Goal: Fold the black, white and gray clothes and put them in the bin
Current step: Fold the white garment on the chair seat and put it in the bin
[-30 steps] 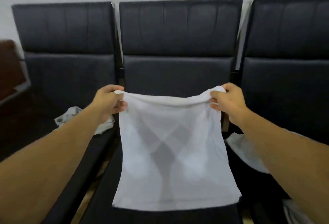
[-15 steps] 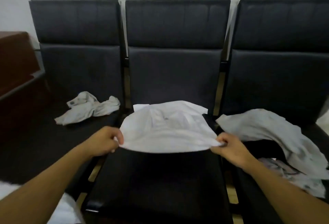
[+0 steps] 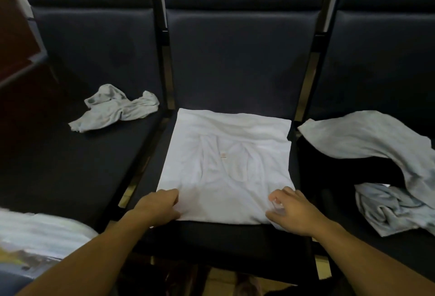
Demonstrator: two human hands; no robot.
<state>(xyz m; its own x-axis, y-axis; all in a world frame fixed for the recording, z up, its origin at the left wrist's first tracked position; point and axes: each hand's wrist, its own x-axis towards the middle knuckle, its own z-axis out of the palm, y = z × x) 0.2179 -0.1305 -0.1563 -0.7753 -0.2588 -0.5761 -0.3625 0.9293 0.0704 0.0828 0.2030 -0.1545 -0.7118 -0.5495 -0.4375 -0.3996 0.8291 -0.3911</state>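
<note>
Head view, looking down over a row of three dark padded seats joined side by side. A white shirt lies spread flat on the middle seat, already doubled into a rough square, with a small label showing near its centre and soft wrinkles across it.

The left hand sits at the shirt's near left corner, fingers curled over the edge; it seems to pinch the cloth, though the grip itself is hidden under the knuckles. The right hand rests on the near right corner, fingers loosely spread and bent, touching the fabric. Whether it grips the cloth or only presses it, I cannot tell.

On the left seat, well apart from the shirt, lies a crumpled gray cloth. On the right seat, a large gray garment drapes over something black, with more bunched pale cloth in front of it. At the lower left corner is a blurred pale shape; it could be the bin, but it is too smeared to say.

The step in hand looks like folding the white shirt, partway through. The next move probably calls for both hands to take the near edge and carry it evenly to the far edge, or to fold one side across, keeping the layers from sliding on the smooth seat. The gray and black pieces are not yet folded, so most of the task remains.
</note>
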